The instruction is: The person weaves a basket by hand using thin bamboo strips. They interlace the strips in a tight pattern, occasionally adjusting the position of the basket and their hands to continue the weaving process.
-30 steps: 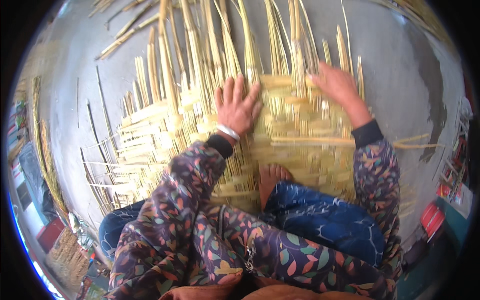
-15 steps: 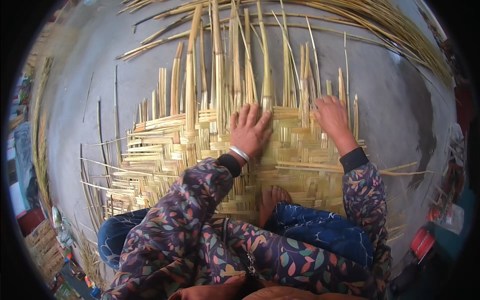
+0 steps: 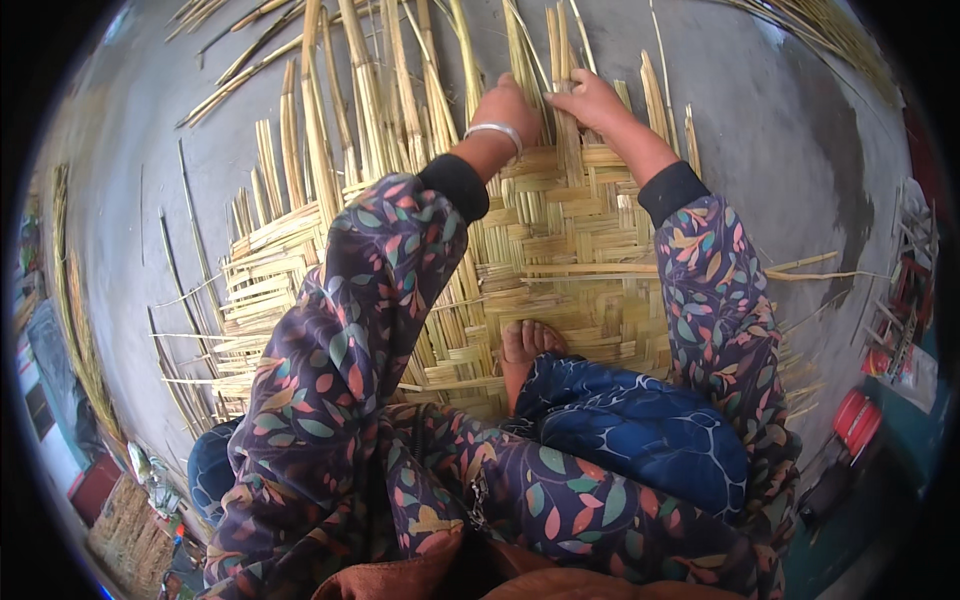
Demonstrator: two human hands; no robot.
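A half-woven mat of flattened yellow reed strips lies under me, with loose strip ends sticking out from its far edge. At that edge, my left hand, a silver bangle on its wrist, is closed around an upright reed strip; its fingertips are partly hidden. Just right of it, my right hand pinches a second upright strip between thumb and fingers, close to the weave. Upright strips stand out in a row to the left of my hands.
My bare foot rests on the mat's near part. Loose reeds lie across the far left floor, and a bundle of thin stalks is at the far right. A red round object stands at the right rim.
Both hands have moved away from me to the mat's far edge and closer together. The left, flat on the weave before, has closed on a strip; the view has shifted too.
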